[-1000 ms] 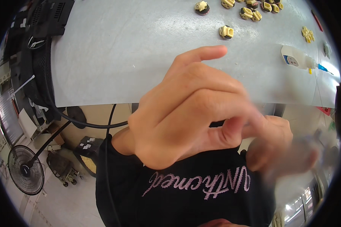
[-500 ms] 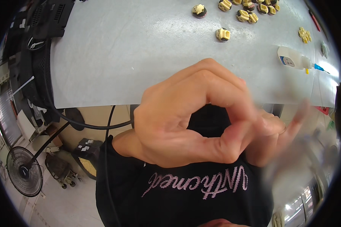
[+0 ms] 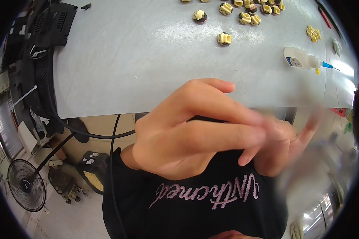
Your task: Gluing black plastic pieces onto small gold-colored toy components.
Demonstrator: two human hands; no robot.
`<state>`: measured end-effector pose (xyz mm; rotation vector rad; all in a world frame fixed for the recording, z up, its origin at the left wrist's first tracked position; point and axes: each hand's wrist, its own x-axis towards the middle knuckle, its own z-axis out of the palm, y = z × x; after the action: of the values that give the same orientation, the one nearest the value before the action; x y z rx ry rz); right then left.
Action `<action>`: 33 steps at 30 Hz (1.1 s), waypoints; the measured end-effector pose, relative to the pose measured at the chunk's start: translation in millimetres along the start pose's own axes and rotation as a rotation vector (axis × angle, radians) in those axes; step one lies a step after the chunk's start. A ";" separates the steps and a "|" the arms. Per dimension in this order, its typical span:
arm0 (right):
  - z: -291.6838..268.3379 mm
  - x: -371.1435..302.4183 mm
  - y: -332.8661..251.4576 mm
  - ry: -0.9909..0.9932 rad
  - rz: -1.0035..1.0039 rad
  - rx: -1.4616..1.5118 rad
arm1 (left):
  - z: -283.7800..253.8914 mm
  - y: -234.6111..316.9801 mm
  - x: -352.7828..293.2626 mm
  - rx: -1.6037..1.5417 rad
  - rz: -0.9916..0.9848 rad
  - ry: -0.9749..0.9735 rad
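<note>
My left hand (image 3: 175, 133) is raised in front of my chest, off the near edge of the table. Its thumb and a finger reach right and close together at the tips, while another finger sticks out above. Those tips meet my right hand (image 3: 277, 149), which is partly blurred and has one finger raised. Whatever lies between the fingertips is hidden. Beyond the hands, a small cream and dark moulded piece (image 3: 224, 39) stands alone on the grey table (image 3: 107, 71). Another such piece (image 3: 199, 16) lies farther back.
Several similar pieces (image 3: 245, 18) cluster at the far side. To the right lie a translucent bottle (image 3: 301, 58) with a blue needle tip, small yellow parts (image 3: 313, 33) and a red pen-like tool (image 3: 324, 18). A black device (image 3: 58, 24) sits far left; a fan (image 3: 26, 185) stands lower left.
My left hand has gone from a rounded ring shape to straighter fingers, its tips still against my right hand. My right hand has barely moved. The view has shifted slightly.
</note>
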<state>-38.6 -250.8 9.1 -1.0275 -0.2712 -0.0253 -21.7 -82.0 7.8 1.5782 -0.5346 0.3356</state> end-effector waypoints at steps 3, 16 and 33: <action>-0.5 0.8 -2.8 -0.069 0.013 -0.113 | 13.9 13.1 2.7 -0.015 -0.069 0.110; -5.1 5.8 -12.2 -0.367 0.062 -0.617 | 23.1 0.4 0.1 -0.096 -0.040 0.208; 6.1 12.1 -26.8 -0.425 0.233 -0.825 | 24.4 -0.8 4.6 0.043 -0.019 0.171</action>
<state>-32.1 -258.3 37.5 -1.8831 -0.5480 0.3198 -20.0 -106.8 7.4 1.5777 -0.3822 0.4652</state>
